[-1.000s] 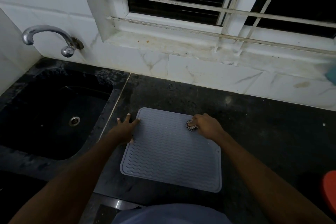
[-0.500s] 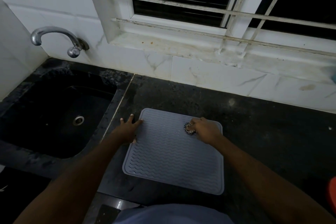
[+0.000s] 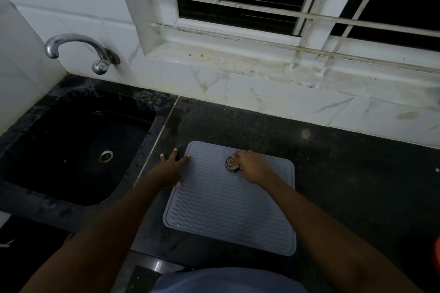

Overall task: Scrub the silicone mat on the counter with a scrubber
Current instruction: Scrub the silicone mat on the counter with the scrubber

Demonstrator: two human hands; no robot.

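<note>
A grey silicone mat (image 3: 228, 207) with a wavy ribbed surface lies flat on the black counter (image 3: 345, 173). My left hand (image 3: 170, 169) presses down on the mat's left edge, fingers spread, partly on the counter. My right hand (image 3: 252, 166) is closed around a small dark scrubber (image 3: 230, 165) with light bristle tips, held against the upper middle of the mat. Most of the scrubber is hidden under my fingers.
A black sink (image 3: 71, 150) with a metal drain (image 3: 106, 156) lies to the left, under a chrome tap (image 3: 78, 51). White tiled wall and a barred window (image 3: 285, 2) stand behind the counter. Something red (image 3: 437, 257) shows at the right edge.
My right hand has slid the scrubber leftward across the upper part of the mat. My left hand has stayed on the mat's left edge. The camera has shifted slightly.
</note>
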